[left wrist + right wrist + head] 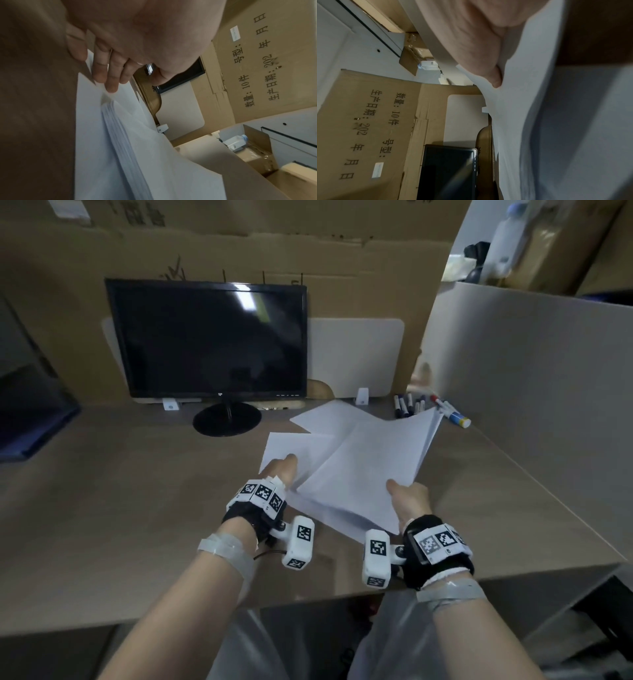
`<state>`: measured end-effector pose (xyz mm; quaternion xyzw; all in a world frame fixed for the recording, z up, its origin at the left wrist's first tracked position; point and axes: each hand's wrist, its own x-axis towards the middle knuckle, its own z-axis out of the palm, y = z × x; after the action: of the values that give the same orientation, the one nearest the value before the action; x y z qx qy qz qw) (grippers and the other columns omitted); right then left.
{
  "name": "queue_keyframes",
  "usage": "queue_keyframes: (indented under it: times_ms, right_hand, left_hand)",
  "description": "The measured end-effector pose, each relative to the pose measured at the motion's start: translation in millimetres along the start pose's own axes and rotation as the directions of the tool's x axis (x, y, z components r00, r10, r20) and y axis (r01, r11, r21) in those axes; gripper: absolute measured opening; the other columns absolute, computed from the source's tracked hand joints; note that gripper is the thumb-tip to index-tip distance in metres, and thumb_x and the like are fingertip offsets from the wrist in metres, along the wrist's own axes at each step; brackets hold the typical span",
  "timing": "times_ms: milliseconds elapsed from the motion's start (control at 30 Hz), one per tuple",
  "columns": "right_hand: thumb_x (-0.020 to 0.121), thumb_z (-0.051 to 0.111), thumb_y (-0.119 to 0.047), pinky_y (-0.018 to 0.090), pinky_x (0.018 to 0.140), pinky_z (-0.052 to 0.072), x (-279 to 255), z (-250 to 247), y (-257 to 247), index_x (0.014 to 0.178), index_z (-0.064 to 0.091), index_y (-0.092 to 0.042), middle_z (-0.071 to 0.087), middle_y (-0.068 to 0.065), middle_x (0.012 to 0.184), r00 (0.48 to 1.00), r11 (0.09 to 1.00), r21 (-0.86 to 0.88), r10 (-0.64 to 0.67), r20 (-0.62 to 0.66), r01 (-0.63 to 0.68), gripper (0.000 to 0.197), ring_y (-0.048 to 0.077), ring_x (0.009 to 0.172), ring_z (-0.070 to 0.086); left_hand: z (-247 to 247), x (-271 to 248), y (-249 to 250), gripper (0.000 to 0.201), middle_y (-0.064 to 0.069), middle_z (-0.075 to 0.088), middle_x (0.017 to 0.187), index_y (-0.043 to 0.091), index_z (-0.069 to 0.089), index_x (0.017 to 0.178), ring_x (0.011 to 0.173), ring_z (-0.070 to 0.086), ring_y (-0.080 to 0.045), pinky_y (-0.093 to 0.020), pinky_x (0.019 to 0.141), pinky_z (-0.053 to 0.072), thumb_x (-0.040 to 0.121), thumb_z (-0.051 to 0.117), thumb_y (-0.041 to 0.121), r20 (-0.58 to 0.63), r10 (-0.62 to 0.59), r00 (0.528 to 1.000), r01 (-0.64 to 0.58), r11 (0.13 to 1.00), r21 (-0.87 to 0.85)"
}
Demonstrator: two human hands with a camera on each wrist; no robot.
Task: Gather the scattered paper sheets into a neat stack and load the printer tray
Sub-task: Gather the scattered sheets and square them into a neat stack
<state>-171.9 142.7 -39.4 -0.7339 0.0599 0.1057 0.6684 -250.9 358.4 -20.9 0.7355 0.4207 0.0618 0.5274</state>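
My right hand grips a thick stack of white paper at its near corner, thumb on top and fingers hidden beneath, so the stack tilts up off the brown desk. In the right wrist view the thumb presses the stack. My left hand rests straight fingers on a loose sheet lying flat beside the stack's left edge. The left wrist view shows those fingers on paper next to the stack's edge. Another loose sheet lies behind. No printer tray is in view.
A black monitor stands at the back of the desk, with a white board beside it. Several markers lie at the back right against a white partition. Cardboard boxes line the back. The desk's front edge is near my arms.
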Motion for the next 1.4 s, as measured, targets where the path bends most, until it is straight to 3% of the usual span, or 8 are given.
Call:
queue_keyframes:
  times_ms: [167,333,533,667,833,1033,1267,1400]
  right_hand:
    - [0.088,0.059,-0.011,0.041,0.085,0.054,0,4,-1,0.109,0.06,0.001,0.068,0.011,0.096,0.999,0.984,-0.177,-0.014,0.036,0.021,0.024,0.034,0.092,0.065]
    - [0.085,0.05,-0.025,0.043,0.098,0.042,5,-1,2,0.118,0.059,-0.011,0.052,0.017,0.128,0.995,0.818,-0.573,-0.011,-0.103,-0.05,0.037,0.041,0.121,0.045]
    - [0.079,0.044,-0.018,0.049,0.093,0.053,24,7,5,0.125,0.056,-0.006,0.065,0.013,0.12,1.0,0.942,-0.336,-0.014,-0.005,0.012,0.049,0.04,0.106,0.062]
    - [0.081,0.043,-0.011,0.054,0.089,0.055,25,18,6,0.106,0.059,-0.011,0.069,0.014,0.11,0.999,0.985,-0.167,-0.028,0.029,0.033,0.03,0.039,0.096,0.066]
    - [0.083,0.043,-0.009,0.053,0.089,0.055,22,19,3,0.097,0.056,-0.018,0.07,0.013,0.107,1.0,0.987,-0.159,-0.016,0.0,0.016,0.021,0.039,0.095,0.066]
    - [0.085,0.043,-0.005,0.04,0.078,0.053,16,24,-3,0.107,0.062,0.002,0.066,0.013,0.094,1.0,0.992,-0.126,0.01,-0.007,-0.011,0.03,0.034,0.085,0.063]
    - [0.087,0.043,-0.027,0.043,0.098,0.041,1,20,-8,0.12,0.061,-0.012,0.053,0.016,0.134,0.994,0.883,-0.465,0.02,-0.107,-0.067,0.041,0.039,0.126,0.044]
    - [0.079,0.043,-0.02,0.043,0.09,0.051,5,25,-11,0.108,0.062,-0.004,0.064,0.017,0.122,1.0,0.931,-0.363,0.03,-0.002,-0.029,0.039,0.039,0.107,0.061]
  left_hand:
    - [6,-11,2,0.039,-0.013,0.06,0.083,0.005,0.055,0.088,0.077,0.058,-0.031,-0.032,0.073,0.045,0.083,0.047,0.043,0.069,0.014,0.998,-0.022,0.993,0.113]
    - [11,2,-2,0.056,-0.017,0.069,0.106,0.004,0.066,0.091,0.09,0.064,-0.033,-0.036,0.082,0.051,0.071,0.047,0.053,0.07,0.055,0.996,-0.078,0.92,0.383]
    - [-2,-1,0,0.066,-0.01,0.06,0.122,0.011,0.046,0.131,0.092,0.061,-0.028,-0.03,0.074,0.045,0.079,0.046,0.051,0.041,0.031,0.999,-0.046,0.898,0.438]
    - [-3,-6,3,0.061,-0.014,0.069,0.097,0.0,0.062,0.111,0.085,0.067,-0.032,-0.028,0.065,0.045,0.075,0.049,0.048,0.07,0.044,0.997,-0.069,0.911,0.407]
    - [-7,1,-10,0.073,-0.006,0.043,0.151,0.023,0.038,0.148,0.126,0.051,-0.03,-0.03,0.085,0.041,0.082,0.04,0.055,-0.028,0.055,0.998,-0.037,0.897,0.44]
    - [-12,-8,-2,0.062,-0.003,0.067,0.107,0.017,0.061,0.103,0.102,0.061,-0.029,-0.045,0.099,0.043,0.073,0.036,0.064,-0.009,0.093,0.996,-0.081,0.911,0.405]
    - [-7,-4,-11,0.074,-0.008,0.055,0.134,0.012,0.057,0.125,0.123,0.051,-0.033,-0.049,0.101,0.044,0.071,0.043,0.06,-0.052,0.103,0.993,-0.071,0.902,0.426]
    - [-8,-11,-1,0.072,-0.007,0.054,0.135,0.011,0.05,0.135,0.12,0.054,-0.032,-0.041,0.099,0.045,0.079,0.053,0.056,0.012,0.053,0.999,-0.054,0.946,0.32]
